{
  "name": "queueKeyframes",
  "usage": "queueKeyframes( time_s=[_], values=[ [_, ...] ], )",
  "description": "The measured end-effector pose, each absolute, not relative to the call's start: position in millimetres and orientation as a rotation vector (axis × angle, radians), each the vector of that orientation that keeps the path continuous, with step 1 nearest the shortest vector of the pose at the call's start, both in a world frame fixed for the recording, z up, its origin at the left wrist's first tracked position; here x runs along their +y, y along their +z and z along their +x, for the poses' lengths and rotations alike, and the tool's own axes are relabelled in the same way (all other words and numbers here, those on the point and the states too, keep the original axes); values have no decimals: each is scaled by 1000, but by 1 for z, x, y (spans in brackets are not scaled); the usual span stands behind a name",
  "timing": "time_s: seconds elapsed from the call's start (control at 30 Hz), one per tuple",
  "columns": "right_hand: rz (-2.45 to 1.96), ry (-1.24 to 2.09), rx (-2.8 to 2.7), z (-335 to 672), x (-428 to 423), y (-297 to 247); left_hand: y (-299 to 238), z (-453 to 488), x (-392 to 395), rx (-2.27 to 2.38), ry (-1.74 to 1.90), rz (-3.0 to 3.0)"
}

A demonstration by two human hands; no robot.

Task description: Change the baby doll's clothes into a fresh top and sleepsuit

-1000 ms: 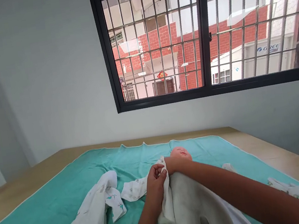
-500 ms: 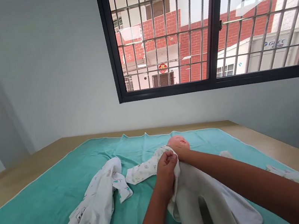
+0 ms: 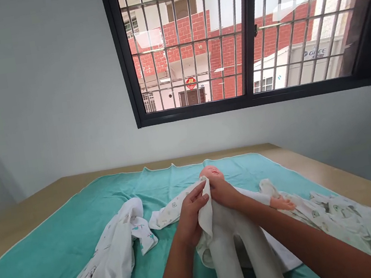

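A baby doll (image 3: 212, 173) with a grey cloth body (image 3: 234, 239) lies face up on a teal blanket (image 3: 42, 255). My left hand (image 3: 190, 215) is closed on the edge of a white printed baby garment (image 3: 168, 210) at the doll's left shoulder. My right hand (image 3: 224, 192) rests on the doll's chest just below its chin, fingers curled around the neck area. The doll's right arm and small hand (image 3: 282, 203) stick out to the right over the garment.
Another white printed garment (image 3: 113, 258) lies crumpled at the left on the blanket. More white printed cloth (image 3: 342, 217) spreads at the right. The blanket covers a wooden surface (image 3: 18, 217) against a grey wall below a barred window (image 3: 242, 31).
The view has swung right and the cloth at the right now shows. My left hand shifted slightly down the garment edge; the doll's arm on the right has come into view.
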State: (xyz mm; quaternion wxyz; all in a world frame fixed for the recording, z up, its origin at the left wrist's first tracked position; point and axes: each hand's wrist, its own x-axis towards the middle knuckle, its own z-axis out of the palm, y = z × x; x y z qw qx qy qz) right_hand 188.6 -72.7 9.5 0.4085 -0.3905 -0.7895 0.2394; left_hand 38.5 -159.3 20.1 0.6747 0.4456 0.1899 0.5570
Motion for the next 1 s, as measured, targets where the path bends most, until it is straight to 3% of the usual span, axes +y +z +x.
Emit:
queueKeyframes(
  time_s=[0.27, 0.53, 0.63, 0.8, 1.0],
  values=[
    [-1151, 550, -1678, 247, -79, -26, 24, 82, -194, 1020, 752, 1912],
    [-1021, 175, -1744, 258, -86, -47, 26, 112, -192, 1121, 925, 1796],
    [-1131, 0, -1685, 267, -87, -40, 35, 130, -165, 1235, 960, 2087],
    [-1275, 20, -1424, 303, -75, -39, 36, 182, -122, 1322, 558, 2692],
    [-1323, 194, -1269, 324, -67, -48, 24, 219, -88, 1353, 166, 2694]
  ],
)
